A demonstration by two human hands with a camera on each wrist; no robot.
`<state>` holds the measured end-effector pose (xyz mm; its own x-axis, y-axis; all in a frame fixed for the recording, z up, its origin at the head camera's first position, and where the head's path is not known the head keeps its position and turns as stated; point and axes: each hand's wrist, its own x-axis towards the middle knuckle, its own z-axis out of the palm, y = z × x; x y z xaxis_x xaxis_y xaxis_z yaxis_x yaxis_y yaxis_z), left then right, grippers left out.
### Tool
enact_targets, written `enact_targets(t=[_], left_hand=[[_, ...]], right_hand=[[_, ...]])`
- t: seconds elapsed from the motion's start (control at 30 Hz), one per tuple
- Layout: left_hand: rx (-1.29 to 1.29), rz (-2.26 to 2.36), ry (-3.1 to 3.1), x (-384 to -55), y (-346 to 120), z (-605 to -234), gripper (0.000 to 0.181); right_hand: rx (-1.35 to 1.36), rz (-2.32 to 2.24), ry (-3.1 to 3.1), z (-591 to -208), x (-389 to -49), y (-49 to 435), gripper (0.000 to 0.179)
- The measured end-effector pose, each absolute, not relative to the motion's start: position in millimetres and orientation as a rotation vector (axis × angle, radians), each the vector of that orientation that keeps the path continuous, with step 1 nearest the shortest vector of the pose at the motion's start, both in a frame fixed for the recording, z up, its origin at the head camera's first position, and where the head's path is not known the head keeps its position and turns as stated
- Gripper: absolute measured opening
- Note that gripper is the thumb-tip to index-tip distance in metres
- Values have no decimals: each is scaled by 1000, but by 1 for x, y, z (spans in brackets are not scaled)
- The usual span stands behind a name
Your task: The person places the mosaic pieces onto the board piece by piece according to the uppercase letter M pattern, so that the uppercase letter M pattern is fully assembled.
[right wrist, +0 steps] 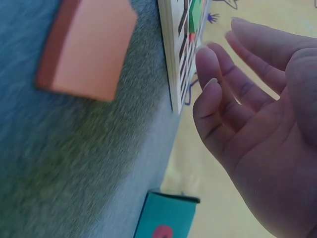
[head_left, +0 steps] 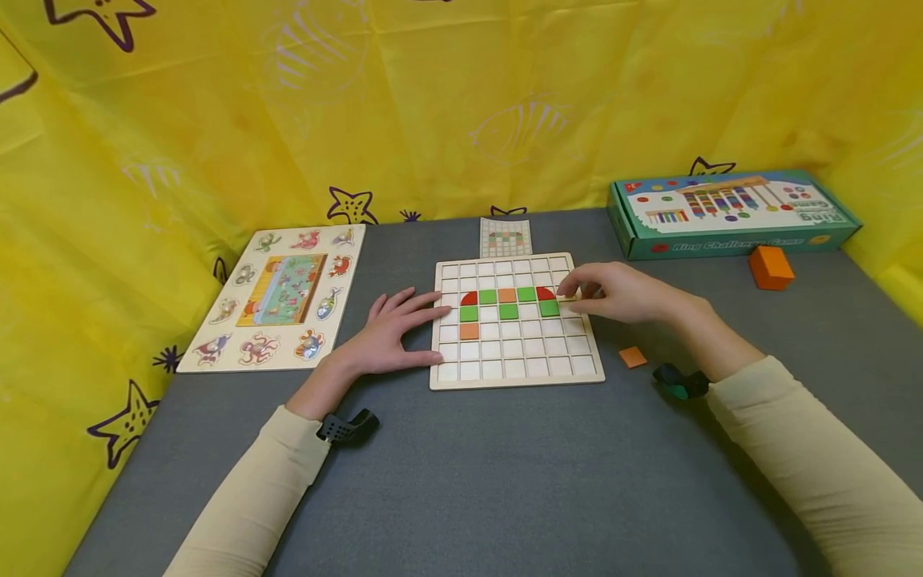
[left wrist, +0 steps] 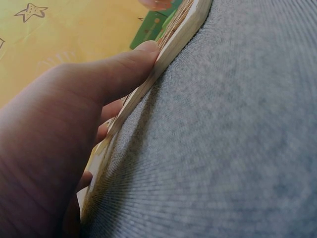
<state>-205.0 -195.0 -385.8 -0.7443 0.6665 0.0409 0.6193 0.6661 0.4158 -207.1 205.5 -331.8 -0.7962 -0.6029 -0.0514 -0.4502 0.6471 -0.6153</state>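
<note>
A wooden grid board [head_left: 516, 385] lies flat, with several green tiles [head_left: 508, 311], two orange tiles [head_left: 469, 330] and two red rounded pieces [head_left: 546, 293] in its cells. My left hand [head_left: 385, 336] rests at the board's left edge, fingers spread and fairly straight; its thumb [left wrist: 133, 64] touches the rim. Over the board's right edge hovers my right hand [head_left: 623, 292], fingers loosely bent beside the right red piece. In the right wrist view, nothing shows between its thumb and fingertips. A loose orange tile [right wrist: 89, 49] lies on the table right of the board.
Behind the board lies a small pattern card [head_left: 505, 239]. An animal puzzle board [head_left: 339, 280] is at the left. At the back right sits a green game box [head_left: 743, 243], with an orange block [head_left: 771, 268] in front. Yellow cloth [head_left: 433, 104] hangs behind the table.
</note>
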Motion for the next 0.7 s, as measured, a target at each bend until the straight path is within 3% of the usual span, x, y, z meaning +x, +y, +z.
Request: enact_targets(t=[0.7], left_hand=[[1061, 616, 2763, -204, -195, -384, 77]], right_hand=[[-772, -885, 2621, -333, -179, 246, 29]])
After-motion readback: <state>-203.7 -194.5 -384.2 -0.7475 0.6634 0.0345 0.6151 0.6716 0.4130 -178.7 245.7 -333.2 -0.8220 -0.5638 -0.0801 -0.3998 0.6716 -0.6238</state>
